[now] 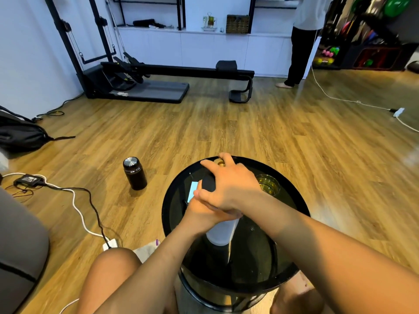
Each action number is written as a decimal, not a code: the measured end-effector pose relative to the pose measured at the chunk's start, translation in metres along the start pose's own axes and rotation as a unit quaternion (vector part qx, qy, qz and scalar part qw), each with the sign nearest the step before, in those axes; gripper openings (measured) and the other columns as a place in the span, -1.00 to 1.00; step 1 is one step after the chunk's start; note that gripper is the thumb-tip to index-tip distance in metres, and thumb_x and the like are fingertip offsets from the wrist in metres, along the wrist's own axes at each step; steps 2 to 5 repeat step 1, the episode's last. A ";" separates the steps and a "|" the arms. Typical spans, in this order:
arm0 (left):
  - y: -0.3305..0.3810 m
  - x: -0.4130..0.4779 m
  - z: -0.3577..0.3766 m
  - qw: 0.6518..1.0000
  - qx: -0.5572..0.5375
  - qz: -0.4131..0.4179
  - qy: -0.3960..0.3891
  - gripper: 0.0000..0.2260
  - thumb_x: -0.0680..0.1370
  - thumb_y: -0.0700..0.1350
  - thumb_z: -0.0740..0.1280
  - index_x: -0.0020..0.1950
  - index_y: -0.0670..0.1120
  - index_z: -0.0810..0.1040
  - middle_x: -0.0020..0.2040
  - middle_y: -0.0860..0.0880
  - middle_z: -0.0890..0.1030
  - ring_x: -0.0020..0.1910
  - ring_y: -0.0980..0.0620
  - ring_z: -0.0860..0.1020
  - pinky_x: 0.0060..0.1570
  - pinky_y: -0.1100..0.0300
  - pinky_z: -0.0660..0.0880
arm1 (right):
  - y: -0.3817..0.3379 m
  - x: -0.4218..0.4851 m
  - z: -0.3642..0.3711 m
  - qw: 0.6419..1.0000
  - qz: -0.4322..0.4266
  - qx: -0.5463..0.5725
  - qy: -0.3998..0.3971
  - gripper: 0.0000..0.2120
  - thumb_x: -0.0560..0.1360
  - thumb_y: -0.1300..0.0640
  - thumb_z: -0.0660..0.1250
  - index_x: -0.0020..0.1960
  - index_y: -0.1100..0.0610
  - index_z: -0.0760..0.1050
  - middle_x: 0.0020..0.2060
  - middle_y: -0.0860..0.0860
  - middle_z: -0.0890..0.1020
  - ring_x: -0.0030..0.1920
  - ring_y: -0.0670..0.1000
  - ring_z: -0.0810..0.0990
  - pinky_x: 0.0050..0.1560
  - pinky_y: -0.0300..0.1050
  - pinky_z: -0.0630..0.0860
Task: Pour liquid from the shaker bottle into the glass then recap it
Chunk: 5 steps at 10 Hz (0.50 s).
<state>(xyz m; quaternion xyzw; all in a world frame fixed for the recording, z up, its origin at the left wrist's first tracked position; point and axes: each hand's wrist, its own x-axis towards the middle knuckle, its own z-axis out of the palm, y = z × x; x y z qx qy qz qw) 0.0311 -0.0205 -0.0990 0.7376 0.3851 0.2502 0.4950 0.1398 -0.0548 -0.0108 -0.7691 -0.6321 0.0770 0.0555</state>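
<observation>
Both hands: on the shaker bottle point(221, 232), which stands upright near the middle of the round black counter point(292, 196).
Left hand point(201, 214): wrapped around the upper part of the bottle's pale body, fingers closed on it, steadying it.
Right hand point(229, 184): laid over the top, palm down, fingers curled over the dark cap point(208, 182); thumb pressed against the cap's near side.
Glass point(267, 184): on the counter just right of the bottle, behind the right wrist, holding yellowish liquid.
Step in hand: judging from the liquid already in the glass and the bottle standing upright, this looks like the recapping, not the pour.
Cap seating: cannot tell whether it is fully down; the right hand hides the joint.
Next move calls for: a firm downward press or twist by the right hand while the left keeps the bottle from tipping toward the glass, then both hands letting go.
</observation>
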 end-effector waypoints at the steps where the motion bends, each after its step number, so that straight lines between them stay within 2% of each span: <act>1: 0.008 -0.010 -0.023 0.997 -0.042 -0.024 -0.052 0.06 0.33 -0.09 0.70 0.69 -0.08 0.16 0.54 0.04 0.37 0.54 0.20 0.30 0.53 0.14 0.26 | 0.002 -0.003 -0.007 0.997 0.012 0.057 -0.055 -0.09 0.39 -0.56 0.12 0.62 -0.36 -0.15 0.71 0.04 -0.10 0.64 0.40 -0.07 0.53 0.52 -0.02; 5: 0.008 -0.010 -0.023 0.997 -0.042 -0.024 -0.052 0.06 0.33 -0.09 0.70 0.69 -0.08 0.16 0.54 0.04 0.37 0.54 0.20 0.30 0.53 0.14 0.26 | 0.002 -0.003 -0.007 0.997 0.012 0.057 -0.055 -0.09 0.39 -0.56 0.12 0.62 -0.36 -0.15 0.71 0.04 -0.10 0.64 0.40 -0.07 0.53 0.52 -0.02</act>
